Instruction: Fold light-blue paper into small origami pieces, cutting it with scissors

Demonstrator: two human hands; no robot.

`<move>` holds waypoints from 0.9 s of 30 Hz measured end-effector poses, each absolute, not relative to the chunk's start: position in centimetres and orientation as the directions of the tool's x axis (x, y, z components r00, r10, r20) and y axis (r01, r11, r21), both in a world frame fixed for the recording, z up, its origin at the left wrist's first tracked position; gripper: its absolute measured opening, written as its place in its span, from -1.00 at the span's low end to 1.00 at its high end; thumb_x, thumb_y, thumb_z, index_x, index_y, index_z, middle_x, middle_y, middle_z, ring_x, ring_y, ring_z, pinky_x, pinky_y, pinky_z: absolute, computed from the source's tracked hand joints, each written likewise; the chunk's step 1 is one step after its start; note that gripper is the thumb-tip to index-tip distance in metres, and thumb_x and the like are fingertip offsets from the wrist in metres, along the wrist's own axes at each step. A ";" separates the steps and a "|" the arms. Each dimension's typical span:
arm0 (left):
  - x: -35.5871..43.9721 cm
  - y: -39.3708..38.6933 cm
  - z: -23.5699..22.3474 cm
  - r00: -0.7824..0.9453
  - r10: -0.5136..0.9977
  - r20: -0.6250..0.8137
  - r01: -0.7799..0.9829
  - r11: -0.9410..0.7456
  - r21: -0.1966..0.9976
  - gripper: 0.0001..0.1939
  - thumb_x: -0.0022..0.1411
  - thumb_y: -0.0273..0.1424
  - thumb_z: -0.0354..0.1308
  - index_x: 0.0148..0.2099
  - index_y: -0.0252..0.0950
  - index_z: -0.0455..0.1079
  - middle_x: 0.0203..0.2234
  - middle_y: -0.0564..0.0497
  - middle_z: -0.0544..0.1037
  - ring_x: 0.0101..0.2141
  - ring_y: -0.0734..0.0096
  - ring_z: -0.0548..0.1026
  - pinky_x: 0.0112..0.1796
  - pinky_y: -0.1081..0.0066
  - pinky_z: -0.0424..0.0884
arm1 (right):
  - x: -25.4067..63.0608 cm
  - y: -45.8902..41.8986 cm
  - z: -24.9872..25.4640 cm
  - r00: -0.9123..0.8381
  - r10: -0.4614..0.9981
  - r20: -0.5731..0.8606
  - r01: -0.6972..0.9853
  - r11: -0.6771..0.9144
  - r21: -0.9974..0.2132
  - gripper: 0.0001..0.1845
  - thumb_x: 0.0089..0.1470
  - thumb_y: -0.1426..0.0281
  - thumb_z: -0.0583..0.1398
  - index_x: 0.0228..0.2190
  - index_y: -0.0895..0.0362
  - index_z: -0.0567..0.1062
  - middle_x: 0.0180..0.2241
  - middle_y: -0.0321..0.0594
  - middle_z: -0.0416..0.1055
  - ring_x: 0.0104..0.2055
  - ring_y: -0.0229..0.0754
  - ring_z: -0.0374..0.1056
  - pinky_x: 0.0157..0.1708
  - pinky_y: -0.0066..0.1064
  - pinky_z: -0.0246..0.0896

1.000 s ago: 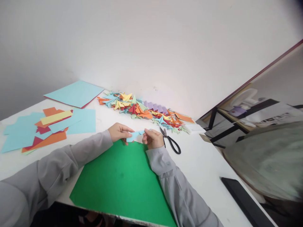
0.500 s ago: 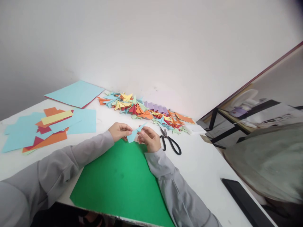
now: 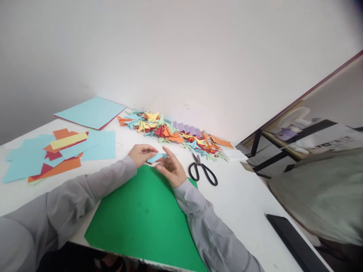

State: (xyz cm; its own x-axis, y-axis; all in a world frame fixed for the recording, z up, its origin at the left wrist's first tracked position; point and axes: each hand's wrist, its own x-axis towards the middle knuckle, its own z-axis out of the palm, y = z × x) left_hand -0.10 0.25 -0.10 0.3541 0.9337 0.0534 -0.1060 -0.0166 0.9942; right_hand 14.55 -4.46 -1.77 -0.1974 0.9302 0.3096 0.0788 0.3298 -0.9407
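My left hand pinches a small folded light-blue paper between thumb and fingers, above the far corner of a green sheet. The paper's right end reaches in among the fingers of my right hand. That hand has its thumb and index finger apart; whether any finger touches the paper is hard to make out. Black-handled scissors lie just right of my right hand, blades pointing away. Behind both hands is a long heap of small folded paper shapes in many colours.
Loose coloured paper pieces lie on the white table at left. Large blue sheets rest against the wall side. A black flat object lies along the right edge, with a shelf beyond.
The blue paper has been turned from a raised, slanting position to a flatter one. My right hand's fingers have spread and shifted slightly left; my left hand still pinches the paper.
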 end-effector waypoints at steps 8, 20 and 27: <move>-0.1 0.0 -0.2 0.458 0.884 0.093 -0.137 -0.033 0.990 -0.68 -0.21 -0.43 0.21 -0.32 -0.40 0.29 -0.54 0.09 0.36 -0.63 0.63 0.34 -0.57 0.52 0.29 | 14.8 -4.2 -1.5 0.052 0.949 0.310 0.093 0.304 -0.948 -0.79 -0.26 0.37 0.24 -0.42 0.11 0.48 -0.61 -0.31 0.39 -0.60 -0.31 0.27 -0.57 -0.44 0.21; 0.1 -0.3 -0.7 0.447 0.858 0.251 -0.085 -0.239 0.967 -0.81 -0.25 -0.50 0.22 -0.44 -0.41 0.40 -0.51 0.01 0.41 -0.52 0.58 0.35 -0.44 0.50 0.35 | 15.0 -3.7 -1.8 0.091 0.970 0.224 -0.039 0.228 -0.973 -0.73 -0.39 0.38 0.30 -0.49 0.13 0.45 -0.69 -0.36 0.36 -0.65 -0.33 0.26 -0.60 -0.45 0.21; 0.1 -0.4 -0.6 0.438 0.880 0.185 -0.096 -0.159 0.983 -0.80 -0.23 -0.45 0.22 -0.45 -0.43 0.40 -0.62 0.02 0.43 -0.56 0.51 0.40 -0.48 0.46 0.37 | 14.9 -3.9 -1.4 0.108 0.969 0.223 -0.002 0.224 -0.974 -0.79 -0.46 0.37 0.32 -0.61 0.13 0.45 -0.65 -0.34 0.37 -0.64 -0.32 0.24 -0.59 -0.43 0.22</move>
State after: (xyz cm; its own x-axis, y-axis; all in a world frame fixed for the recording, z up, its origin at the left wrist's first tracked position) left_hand 0.12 -0.41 -0.56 0.4382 0.8796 0.1850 -0.0957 -0.1590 0.9826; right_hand 14.89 -3.88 -1.43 0.1076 0.9689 0.2229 -0.0017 0.2244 -0.9745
